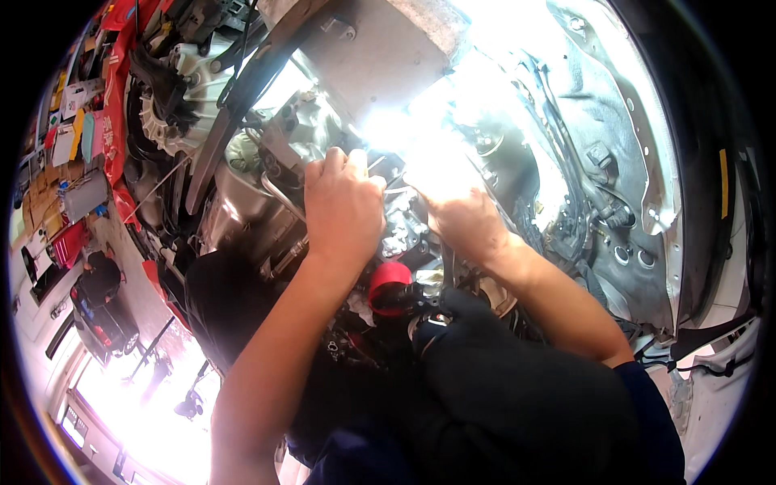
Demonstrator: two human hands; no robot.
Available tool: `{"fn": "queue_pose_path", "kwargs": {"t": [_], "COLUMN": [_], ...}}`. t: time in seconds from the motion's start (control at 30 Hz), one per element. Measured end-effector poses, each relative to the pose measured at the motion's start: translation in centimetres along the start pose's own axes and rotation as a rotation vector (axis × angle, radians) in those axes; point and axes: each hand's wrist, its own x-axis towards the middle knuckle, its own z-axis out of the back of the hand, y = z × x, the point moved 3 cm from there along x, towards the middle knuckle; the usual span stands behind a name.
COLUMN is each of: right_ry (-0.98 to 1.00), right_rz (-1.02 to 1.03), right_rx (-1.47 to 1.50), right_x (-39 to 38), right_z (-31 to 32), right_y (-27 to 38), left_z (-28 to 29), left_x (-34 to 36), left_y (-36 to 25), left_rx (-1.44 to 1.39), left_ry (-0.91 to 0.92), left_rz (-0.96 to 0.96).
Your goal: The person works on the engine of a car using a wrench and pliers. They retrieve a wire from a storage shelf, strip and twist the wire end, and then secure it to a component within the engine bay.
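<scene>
My left hand (343, 202) is curled into a closed grip over the middle of a car's engine bay, knuckles up. What its fingers hold is hidden beneath it. Close by on the right, my right hand (469, 218) is bent in toward the same spot, its fingertips washed out by glare. A thin bright metal piece (396, 191) shows between the two hands; I cannot tell which hand grips it. Just below lies a silvery metal engine part (402, 234). Nearer to me is a red round cap or pipe end (390, 287).
A dark bar (230, 121) slants across the bay's left side, beside a metal housing (182, 97). Hoses and wiring run along the grey inner body panel (602, 153) at right. A red cover (120, 121) hangs over the left edge. Dark shapes block part of the near view.
</scene>
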Motion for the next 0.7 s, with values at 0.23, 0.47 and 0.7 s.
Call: {"fn": "queue_pose_path", "kwargs": {"t": [0.23,0.47,0.7], "right_ry": [-0.172,-0.095,-0.047], "right_rz": [-0.003,-0.079,0.09], "right_rx": [0.017,0.192,0.165], "right_x": [-0.7,-0.6,-0.1], "right_z": [0.1,0.3,0.1], "right_y": [2.7,1.3,0.5], "left_z": [-0.1,-0.1,-0.8], "left_x": [-1.3,-1.5,-2.4], "left_y": [-0.8,-0.8,-1.2], "left_rx": [0.075,-0.012,0.078], "left_ry": [-0.061,0.006,0.006], "left_rz": [0.016,0.049,-0.046]}}
